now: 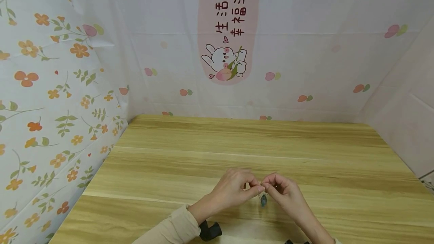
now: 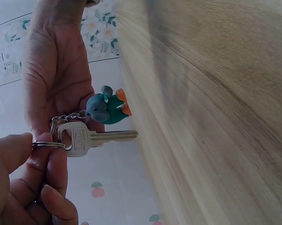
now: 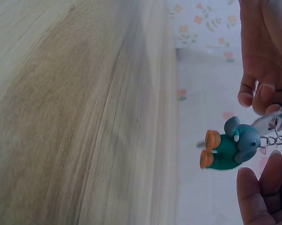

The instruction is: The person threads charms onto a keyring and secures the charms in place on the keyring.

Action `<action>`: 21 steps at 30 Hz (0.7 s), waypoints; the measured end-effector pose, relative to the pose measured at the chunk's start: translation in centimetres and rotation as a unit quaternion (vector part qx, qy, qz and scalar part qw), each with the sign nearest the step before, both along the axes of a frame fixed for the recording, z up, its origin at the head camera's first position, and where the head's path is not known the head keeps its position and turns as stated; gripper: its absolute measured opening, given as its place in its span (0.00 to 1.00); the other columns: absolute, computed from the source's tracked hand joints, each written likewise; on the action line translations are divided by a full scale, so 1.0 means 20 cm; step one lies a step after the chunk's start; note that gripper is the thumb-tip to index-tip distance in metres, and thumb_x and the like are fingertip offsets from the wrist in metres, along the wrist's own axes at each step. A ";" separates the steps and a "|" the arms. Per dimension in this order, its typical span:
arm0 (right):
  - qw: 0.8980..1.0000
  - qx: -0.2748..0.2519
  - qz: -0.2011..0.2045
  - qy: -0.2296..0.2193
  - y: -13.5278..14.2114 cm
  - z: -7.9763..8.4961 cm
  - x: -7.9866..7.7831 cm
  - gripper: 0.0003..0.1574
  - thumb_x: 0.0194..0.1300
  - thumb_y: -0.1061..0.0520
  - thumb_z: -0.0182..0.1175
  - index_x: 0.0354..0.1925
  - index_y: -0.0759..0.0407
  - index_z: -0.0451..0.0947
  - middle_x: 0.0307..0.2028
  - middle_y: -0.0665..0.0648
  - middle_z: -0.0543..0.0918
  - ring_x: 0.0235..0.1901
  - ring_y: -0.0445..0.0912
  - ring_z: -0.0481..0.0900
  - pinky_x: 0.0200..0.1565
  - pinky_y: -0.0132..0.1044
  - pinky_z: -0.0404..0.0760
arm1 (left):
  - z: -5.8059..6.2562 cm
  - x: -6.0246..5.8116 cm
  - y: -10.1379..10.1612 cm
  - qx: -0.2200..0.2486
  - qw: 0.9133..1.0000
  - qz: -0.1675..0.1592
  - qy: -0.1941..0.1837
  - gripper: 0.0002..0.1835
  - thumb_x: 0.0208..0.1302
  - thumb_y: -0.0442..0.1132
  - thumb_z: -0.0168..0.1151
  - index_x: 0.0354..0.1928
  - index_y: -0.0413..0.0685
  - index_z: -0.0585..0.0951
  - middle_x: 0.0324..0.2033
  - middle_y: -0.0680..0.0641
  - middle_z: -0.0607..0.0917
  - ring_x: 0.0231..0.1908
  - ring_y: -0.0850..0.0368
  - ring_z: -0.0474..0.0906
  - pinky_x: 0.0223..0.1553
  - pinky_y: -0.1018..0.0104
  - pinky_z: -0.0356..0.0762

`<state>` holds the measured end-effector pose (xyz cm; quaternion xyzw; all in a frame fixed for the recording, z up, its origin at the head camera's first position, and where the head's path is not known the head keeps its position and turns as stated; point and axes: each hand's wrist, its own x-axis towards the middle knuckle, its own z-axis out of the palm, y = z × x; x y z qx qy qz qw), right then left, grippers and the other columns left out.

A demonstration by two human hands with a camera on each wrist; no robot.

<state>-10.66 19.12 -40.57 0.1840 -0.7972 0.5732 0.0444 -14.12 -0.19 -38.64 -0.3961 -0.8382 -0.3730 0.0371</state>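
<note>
A metal key ring [image 2: 49, 145] carries a silver key [image 2: 79, 138] and a short chain [image 2: 68, 117] with an elephant figure [image 3: 230, 145], grey-headed with a green body and orange feet. My left hand [image 1: 234, 187] pinches the ring between thumb and fingers. From the other side, my right hand [image 1: 285, 195] has thumb and index finger pinched at the same ring, fingertips close to the left ones. Beneath the hands, the elephant and key hang down just over the wooden table. In the right wrist view, the elephant partly covers the key, and the right thumb is hidden.
The wooden table [image 1: 169, 153] spreads out under both hands. A black object [image 1: 210, 231] is beside the left wrist, with another at the bottom edge by the right forearm. Printed curtains [image 1: 162, 70] hang behind and at the sides.
</note>
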 end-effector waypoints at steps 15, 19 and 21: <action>1.000 -0.004 -0.009 -0.025 0.01 -0.01 0.00 0.07 0.71 0.64 0.54 0.36 0.66 0.76 0.28 0.38 0.77 0.29 0.37 0.75 0.33 0.31 0.76 | -0.03 0.00 0.00 0.027 0.996 -0.019 0.087 0.08 0.64 0.42 0.66 0.26 0.52 0.84 0.23 0.55 0.83 0.22 0.74 0.60 0.32 0.83 0.58; 1.000 -0.009 -0.009 -0.021 0.01 -0.01 0.00 0.06 0.71 0.65 0.54 0.37 0.66 0.77 0.28 0.38 0.77 0.29 0.36 0.77 0.35 0.31 0.77 | -0.02 0.01 0.01 0.021 0.996 -0.015 0.080 0.08 0.64 0.43 0.65 0.27 0.52 0.84 0.24 0.56 0.84 0.22 0.74 0.60 0.34 0.81 0.58; 1.000 -0.008 -0.012 -0.023 0.01 -0.01 0.01 0.07 0.71 0.64 0.53 0.37 0.66 0.77 0.29 0.38 0.78 0.31 0.36 0.77 0.36 0.31 0.78 | -0.02 0.01 0.01 0.019 0.997 -0.008 0.073 0.08 0.64 0.43 0.65 0.27 0.53 0.84 0.24 0.56 0.84 0.23 0.73 0.61 0.36 0.80 0.59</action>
